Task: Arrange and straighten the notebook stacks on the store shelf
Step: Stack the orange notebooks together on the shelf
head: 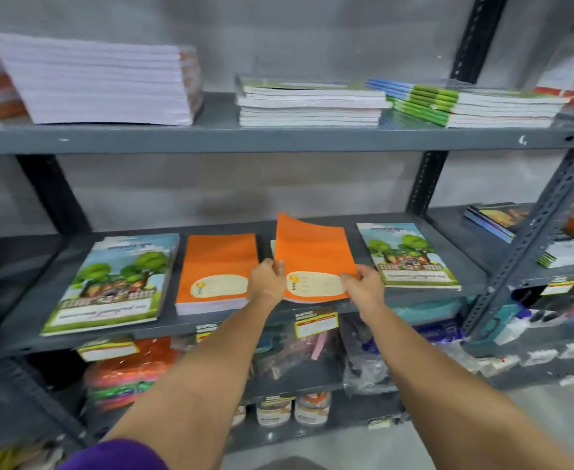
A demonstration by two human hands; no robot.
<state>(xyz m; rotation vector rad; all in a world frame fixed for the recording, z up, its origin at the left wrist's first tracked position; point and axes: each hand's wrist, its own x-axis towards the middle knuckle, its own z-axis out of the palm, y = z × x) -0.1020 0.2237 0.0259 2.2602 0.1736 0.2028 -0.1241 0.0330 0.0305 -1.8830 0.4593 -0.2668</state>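
Left hand [266, 280] and right hand [363, 284] are gripping the near corners of a light, floppy orange notebook [312, 256], its far edge lifting and bending, likely needing edge support.

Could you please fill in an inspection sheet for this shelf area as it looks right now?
Surface: grey metal middle shelf, bare at the back.
Job's things: orange notebook lifted, far edge tilted up; orange stack lies flat to its left; tree-cover stack at far left, askew; second tree-cover stack at right.
Clutter: upper shelf carries a tall white stack and lower, uneven piles.
Hands: left hand and right hand each grip the lifted notebook's near edge.
Cables: nothing seen.
Surroundings: price labels on the shelf edge; bagged goods below; adjoining rack at right.
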